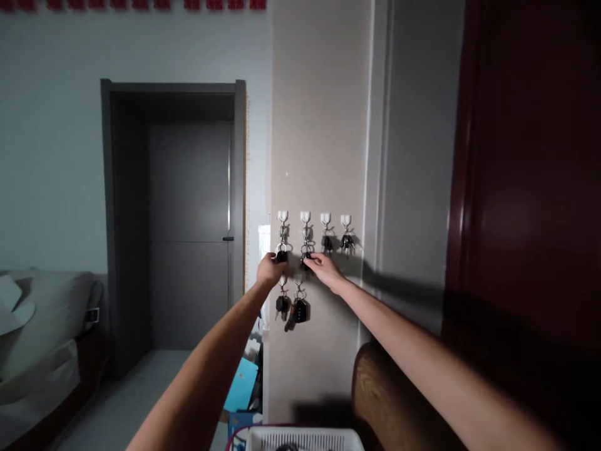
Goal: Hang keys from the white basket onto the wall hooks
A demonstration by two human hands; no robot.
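Note:
Two rows of white wall hooks carry bunches of keys. My left hand is closed around the black-headed keys hanging by a metal clip from the upper left hook. Just right of it, my right hand pinches a second bunch of dark keys, hung from the neighbouring hook. Further right hang two more bunches, black keys and a spread set of keys. Below my hands are a small key bunch and a black car key fob.
A white plastic basket stands at the bottom edge. To its right is a brown wood-grained rounded object. A grey door and a sofa are at left; a dark red door is at right.

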